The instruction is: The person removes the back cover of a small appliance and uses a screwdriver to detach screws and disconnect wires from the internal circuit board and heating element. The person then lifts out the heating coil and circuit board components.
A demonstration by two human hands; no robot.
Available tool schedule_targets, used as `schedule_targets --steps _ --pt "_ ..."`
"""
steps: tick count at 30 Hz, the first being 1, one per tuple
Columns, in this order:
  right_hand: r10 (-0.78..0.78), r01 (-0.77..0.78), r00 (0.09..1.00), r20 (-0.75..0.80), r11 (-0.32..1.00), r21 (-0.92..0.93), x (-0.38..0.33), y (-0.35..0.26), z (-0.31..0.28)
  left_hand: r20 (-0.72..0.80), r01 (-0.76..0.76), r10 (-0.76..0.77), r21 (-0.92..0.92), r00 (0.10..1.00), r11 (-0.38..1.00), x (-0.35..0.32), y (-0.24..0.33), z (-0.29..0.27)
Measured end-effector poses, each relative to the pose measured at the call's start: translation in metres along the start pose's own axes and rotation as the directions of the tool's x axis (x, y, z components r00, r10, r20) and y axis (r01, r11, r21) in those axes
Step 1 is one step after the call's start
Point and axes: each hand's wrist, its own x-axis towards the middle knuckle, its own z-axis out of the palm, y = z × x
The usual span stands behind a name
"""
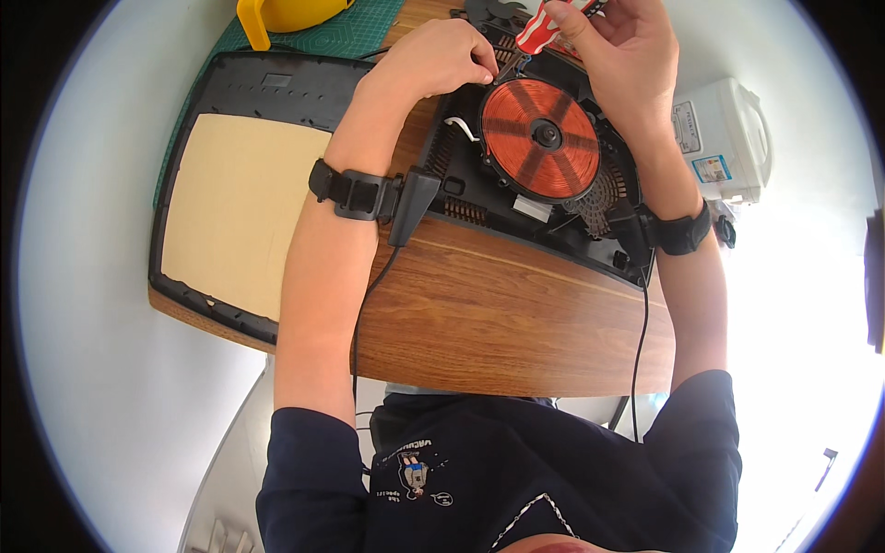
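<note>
A screwdriver with a red and white handle [544, 29] is gripped in my right hand [631, 64] at the top of the view. Its shaft slants down and left toward the rim of a round copper coil [581, 147]. Beside the shaft, my left hand [438, 57] has its fingertips pinched together at the coil's upper left edge; what they hold, if anything, is too small to make out. The coil sits in an opened black appliance housing [498, 217], probably an induction cooker base. A white wire piece [461, 128] lies left of the coil.
On the left lies a black-framed cover [253, 83] with a cream panel, partly over a green cutting mat [364, 32]. Behind it stands a yellow object [300, 13]. A white lidded container [724, 138] is at the right. Cables hang from both wrist straps over the wooden table [498, 313].
</note>
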Motion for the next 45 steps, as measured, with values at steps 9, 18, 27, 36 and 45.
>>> schedule_targets --steps 9,18,27,36,45 --pt "-0.018 0.018 1.0 -0.008 1.0 0.022 0.002 0.005 -0.014 0.007 0.035 -0.034 -0.055 0.999 0.998 0.009 0.009 0.003" --pt "-0.033 0.034 0.999 0.016 0.999 -0.007 0.005 0.007 -0.014 0.006 -0.016 0.016 -0.012 1.0 1.0 0.01 0.005 0.003" --pt "0.006 -0.006 1.0 0.009 1.0 -0.029 -0.001 0.001 -0.011 0.014 -0.003 0.003 -0.024 1.0 1.0 0.007 0.006 0.003" --pt "0.157 -0.163 0.984 -0.082 0.983 -0.079 0.019 -0.026 -0.029 0.034 -0.017 0.018 -0.01 0.999 1.0 0.014 0.028 -0.008" --pt "0.139 -0.138 0.99 0.005 0.99 -0.011 0.037 -0.049 -0.055 0.041 0.041 -0.038 -0.078 0.998 0.996 0.016 0.054 -0.012"
